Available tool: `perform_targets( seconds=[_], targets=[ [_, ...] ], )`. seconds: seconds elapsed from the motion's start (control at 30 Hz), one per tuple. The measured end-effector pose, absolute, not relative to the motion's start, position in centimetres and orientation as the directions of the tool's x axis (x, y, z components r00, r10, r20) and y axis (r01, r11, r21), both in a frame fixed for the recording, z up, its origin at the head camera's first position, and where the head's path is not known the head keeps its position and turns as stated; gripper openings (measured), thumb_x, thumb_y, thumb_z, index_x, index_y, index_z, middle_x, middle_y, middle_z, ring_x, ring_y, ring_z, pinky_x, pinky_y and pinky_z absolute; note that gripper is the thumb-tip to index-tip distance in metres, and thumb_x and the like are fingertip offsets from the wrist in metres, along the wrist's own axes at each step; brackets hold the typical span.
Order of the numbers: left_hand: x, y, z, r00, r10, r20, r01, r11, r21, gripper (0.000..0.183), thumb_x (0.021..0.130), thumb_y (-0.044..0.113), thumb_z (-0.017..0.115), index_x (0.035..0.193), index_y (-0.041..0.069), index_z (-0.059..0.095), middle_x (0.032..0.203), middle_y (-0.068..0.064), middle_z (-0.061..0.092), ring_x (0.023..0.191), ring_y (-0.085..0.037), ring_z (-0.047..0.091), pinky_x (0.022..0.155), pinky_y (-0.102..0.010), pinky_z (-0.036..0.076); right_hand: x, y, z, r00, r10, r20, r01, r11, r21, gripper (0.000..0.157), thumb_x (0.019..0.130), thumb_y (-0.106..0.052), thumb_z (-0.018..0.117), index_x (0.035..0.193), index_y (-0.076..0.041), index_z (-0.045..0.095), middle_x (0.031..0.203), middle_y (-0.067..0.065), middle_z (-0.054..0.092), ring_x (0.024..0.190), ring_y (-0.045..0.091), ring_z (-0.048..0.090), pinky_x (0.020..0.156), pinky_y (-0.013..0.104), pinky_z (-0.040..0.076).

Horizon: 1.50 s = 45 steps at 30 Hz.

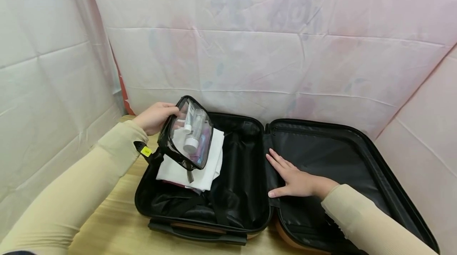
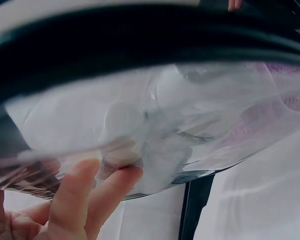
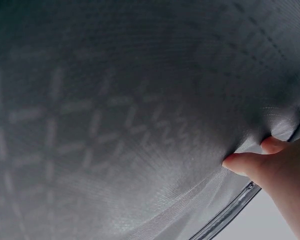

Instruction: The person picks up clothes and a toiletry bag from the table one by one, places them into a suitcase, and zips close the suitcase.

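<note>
My left hand [image 1: 157, 118] grips the left end of a clear toiletry bag [image 1: 177, 131] with black trim, tilted above the left half of an open black-lined suitcase [image 1: 240, 167]. Through its clear side show a white-capped bottle [image 1: 191, 144], a small white tube [image 1: 189, 118] and something purple and blue. Beneath the bag lies folded white cloth [image 1: 215, 160] inside the suitcase. In the left wrist view, fingers [image 2: 72, 197] press against the clear plastic. Fingers spread, my right hand [image 1: 296, 180] rests near the hinge on the lining of the suitcase's right half [image 1: 321, 160].
The suitcase lies on a wooden surface [image 1: 110, 207], its handle [image 1: 196, 234] toward me. Pale sheets hang close behind it as a back wall [image 1: 250, 64] and at both sides. Dark straps lie within the left half.
</note>
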<state>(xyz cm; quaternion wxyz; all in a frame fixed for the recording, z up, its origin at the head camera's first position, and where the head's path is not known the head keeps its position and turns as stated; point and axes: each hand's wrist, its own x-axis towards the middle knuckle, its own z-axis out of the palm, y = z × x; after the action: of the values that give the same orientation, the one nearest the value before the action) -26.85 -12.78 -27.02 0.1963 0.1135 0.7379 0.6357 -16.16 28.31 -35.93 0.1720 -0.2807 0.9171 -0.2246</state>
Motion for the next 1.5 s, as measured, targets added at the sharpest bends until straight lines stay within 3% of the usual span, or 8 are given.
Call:
perform_targets(
  seconds=[0.13, 0.43, 0.8, 1.13, 1.5],
  targets=[
    [-26.9, -12.5, -27.2, -0.887, 0.433, -0.161, -0.087, 0.185, 0.979, 0.048, 0.097, 0.009, 0.036, 0.138, -0.014, 0.029, 0.129, -0.031, 0.039, 0.095, -0.019, 0.06, 0.084, -0.029, 0.05, -16.1, 28.4, -36.0, -0.785, -0.589, -0.194, -0.434, 0.745, -0.506, 0.102, 0.083, -0.051, 0.064, 0.15, -0.007, 0.001, 0.154, 0.014, -0.014, 0.137, 0.042, -0.002, 0.101, 0.067, 0.01],
    [-26.9, -11.9, -27.5, -0.89, 0.426, -0.16, -0.101, 0.158, 0.982, 0.046, 0.096, 0.007, 0.036, 0.137, -0.015, 0.032, 0.12, -0.025, 0.045, 0.084, -0.011, 0.062, 0.08, -0.028, 0.051, -16.1, 27.9, -35.9, -0.78, -0.591, -0.204, -0.426, 0.742, -0.517, 0.103, 0.083, -0.051, 0.064, 0.15, -0.005, 0.001, 0.154, 0.013, -0.014, 0.138, 0.041, -0.004, 0.102, 0.066, 0.008],
    [-27.1, -11.1, -27.7, -0.882, 0.438, -0.174, -0.111, 0.165, 0.98, 0.047, 0.096, 0.008, 0.037, 0.137, -0.013, 0.032, 0.123, -0.026, 0.042, 0.083, -0.014, 0.063, 0.079, -0.026, 0.051, -16.1, 27.9, -36.0, -0.781, -0.59, -0.206, -0.427, 0.745, -0.512, 0.103, 0.083, -0.051, 0.063, 0.15, -0.004, 0.001, 0.154, 0.014, -0.014, 0.138, 0.042, -0.004, 0.102, 0.066, 0.009],
    [-27.2, -10.1, -28.2, -0.883, 0.443, -0.154, -0.112, 0.12, 0.986, 0.045, 0.096, 0.007, 0.038, 0.135, -0.016, 0.034, 0.112, -0.018, 0.047, 0.082, -0.012, 0.06, 0.078, -0.027, 0.052, -16.0, 27.9, -36.0, -0.783, -0.586, -0.207, -0.423, 0.746, -0.515, 0.103, 0.083, -0.051, 0.064, 0.149, -0.003, 0.001, 0.154, 0.014, -0.014, 0.138, 0.042, -0.003, 0.101, 0.067, 0.009],
    [-27.2, -9.2, -28.4, -0.883, 0.444, -0.152, -0.122, 0.095, 0.988, 0.044, 0.094, 0.005, 0.039, 0.133, -0.016, 0.035, 0.116, -0.023, 0.044, 0.083, -0.017, 0.061, 0.08, -0.029, 0.052, -16.1, 28.0, -35.8, -0.782, -0.591, -0.2, -0.428, 0.742, -0.517, 0.103, 0.083, -0.051, 0.064, 0.149, -0.003, 0.002, 0.154, 0.014, -0.014, 0.138, 0.042, -0.003, 0.102, 0.066, 0.009]
  ],
)
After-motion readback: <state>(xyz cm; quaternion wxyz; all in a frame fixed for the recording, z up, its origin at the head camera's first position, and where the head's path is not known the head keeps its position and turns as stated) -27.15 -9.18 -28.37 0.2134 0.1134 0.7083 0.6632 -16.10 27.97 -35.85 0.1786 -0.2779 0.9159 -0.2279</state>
